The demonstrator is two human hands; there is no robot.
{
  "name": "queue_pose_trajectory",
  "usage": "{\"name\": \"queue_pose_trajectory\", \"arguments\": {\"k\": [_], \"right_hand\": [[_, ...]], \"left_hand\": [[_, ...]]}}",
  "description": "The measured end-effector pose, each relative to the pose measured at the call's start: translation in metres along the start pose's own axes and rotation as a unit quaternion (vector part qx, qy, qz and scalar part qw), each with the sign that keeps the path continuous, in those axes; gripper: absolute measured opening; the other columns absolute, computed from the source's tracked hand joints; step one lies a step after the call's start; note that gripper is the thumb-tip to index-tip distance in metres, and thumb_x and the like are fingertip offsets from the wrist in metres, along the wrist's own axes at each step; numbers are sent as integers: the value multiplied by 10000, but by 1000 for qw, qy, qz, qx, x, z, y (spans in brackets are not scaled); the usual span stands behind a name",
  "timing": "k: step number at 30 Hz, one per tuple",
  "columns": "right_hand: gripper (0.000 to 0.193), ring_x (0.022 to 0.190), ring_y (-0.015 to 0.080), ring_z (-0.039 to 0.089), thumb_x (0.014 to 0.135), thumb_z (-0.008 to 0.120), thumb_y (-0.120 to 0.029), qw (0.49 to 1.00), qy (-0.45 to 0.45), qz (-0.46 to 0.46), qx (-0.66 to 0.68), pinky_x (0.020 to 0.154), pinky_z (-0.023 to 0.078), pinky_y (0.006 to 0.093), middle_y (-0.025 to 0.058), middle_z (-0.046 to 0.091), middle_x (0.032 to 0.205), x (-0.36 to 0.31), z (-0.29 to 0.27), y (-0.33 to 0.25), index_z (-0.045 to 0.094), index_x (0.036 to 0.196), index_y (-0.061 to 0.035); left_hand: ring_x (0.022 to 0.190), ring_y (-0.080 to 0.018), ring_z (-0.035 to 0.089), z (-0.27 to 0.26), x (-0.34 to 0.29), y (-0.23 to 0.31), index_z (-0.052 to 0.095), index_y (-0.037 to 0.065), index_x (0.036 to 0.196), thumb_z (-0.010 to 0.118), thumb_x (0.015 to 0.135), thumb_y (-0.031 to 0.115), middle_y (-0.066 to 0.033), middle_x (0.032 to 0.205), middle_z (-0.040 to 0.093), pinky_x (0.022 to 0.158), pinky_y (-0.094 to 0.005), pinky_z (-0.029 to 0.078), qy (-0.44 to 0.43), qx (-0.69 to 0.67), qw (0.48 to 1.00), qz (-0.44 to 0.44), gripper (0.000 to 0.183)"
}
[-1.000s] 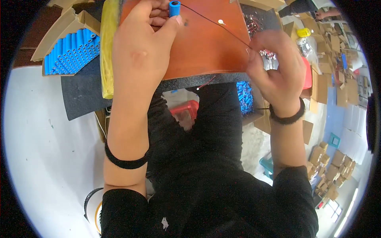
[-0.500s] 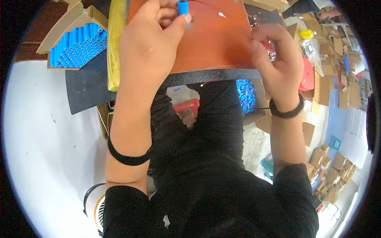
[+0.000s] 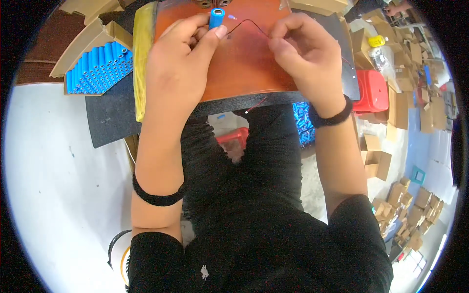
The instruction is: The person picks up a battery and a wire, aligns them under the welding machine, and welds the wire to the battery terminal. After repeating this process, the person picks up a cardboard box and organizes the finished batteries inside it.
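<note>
Between the thumb and fingers of my left hand [image 3: 181, 61] a blue cylindrical battery cell [image 3: 217, 18] stands nearly upright, one round end facing up. My right hand [image 3: 310, 58] is closed in a pinch on a thin dark wire [image 3: 249, 21]. The wire arches across from the cell's side to my right fingertips; how it meets the cell is hidden by my left thumb. Both hands hover over the orange-brown work mat [image 3: 239, 73]. A small pale piece [image 3: 231, 17] shows just right of the cell.
At left stands a cardboard box packed with blue cells [image 3: 97, 68], beside a yellow wrapped edge [image 3: 140, 68]. More blue cells [image 3: 303, 122] lie in a container below the table's right side. A red stool [image 3: 372, 92] and cardboard boxes [image 3: 378, 158] stand to the right. A loose wire [image 3: 255, 105] hangs at the front edge.
My right hand has moved left, closer to my left hand, with the wire now bowed between them. The cell has tilted so that its round end shows, and sits slightly lower in view.
</note>
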State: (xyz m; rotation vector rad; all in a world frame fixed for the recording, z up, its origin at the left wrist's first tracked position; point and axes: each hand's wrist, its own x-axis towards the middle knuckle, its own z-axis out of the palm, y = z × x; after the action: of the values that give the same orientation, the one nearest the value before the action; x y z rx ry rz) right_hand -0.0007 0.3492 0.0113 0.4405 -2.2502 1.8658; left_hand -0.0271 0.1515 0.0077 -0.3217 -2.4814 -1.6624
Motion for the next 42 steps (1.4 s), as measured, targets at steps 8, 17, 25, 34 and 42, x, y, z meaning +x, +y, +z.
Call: {"name": "queue_pose_trajectory", "arguments": {"k": [8, 17, 25, 34, 42], "right_hand": [[87, 668, 134, 581, 770, 649, -60, 959, 54, -268, -79, 623, 465, 274, 62, 618, 734, 29, 7, 22, 597, 821, -11], [89, 647, 96, 541, 766, 650, -36, 984, 30, -174, -19, 595, 442, 238, 44, 589, 733, 28, 9, 16, 585, 820, -6], [85, 651, 58, 511, 782, 648, -31, 950, -6, -293, 109, 578, 420, 213, 26, 571, 738, 31, 11, 26, 583, 829, -3], [77, 653, 41, 500, 799, 642, -28, 993, 17, 8, -113, 570, 411, 200, 4, 559, 743, 17, 10, -11, 581, 839, -4], [61, 676, 36, 508, 823, 623, -28, 999, 8, 36, -18, 594, 418, 189, -3, 562, 772, 16, 10, -6, 578, 859, -11]], "left_hand": [[768, -307, 634, 9, 2, -6, 652, -6, 1086, 636, 888, 179, -174, 859, 629, 703, -369, 478, 14, 92, 993, 71, 272], [785, -183, 664, 10, 4, -1, 673, 40, 1106, 614, 930, 222, -116, 878, 698, 720, -301, 487, 1, 193, 979, 72, 260], [777, -203, 669, 14, -1, 6, 678, 44, 1094, 599, 939, 247, -121, 872, 698, 719, -307, 489, 18, 147, 988, 35, 267], [749, -167, 633, 9, 0, 8, 684, 74, 1104, 619, 928, 293, -102, 860, 700, 720, -294, 479, 4, 193, 981, -23, 288], [759, -173, 639, 11, 2, -5, 675, 70, 1113, 610, 931, 285, -127, 897, 697, 731, -290, 480, 25, 163, 986, 31, 289]]}}
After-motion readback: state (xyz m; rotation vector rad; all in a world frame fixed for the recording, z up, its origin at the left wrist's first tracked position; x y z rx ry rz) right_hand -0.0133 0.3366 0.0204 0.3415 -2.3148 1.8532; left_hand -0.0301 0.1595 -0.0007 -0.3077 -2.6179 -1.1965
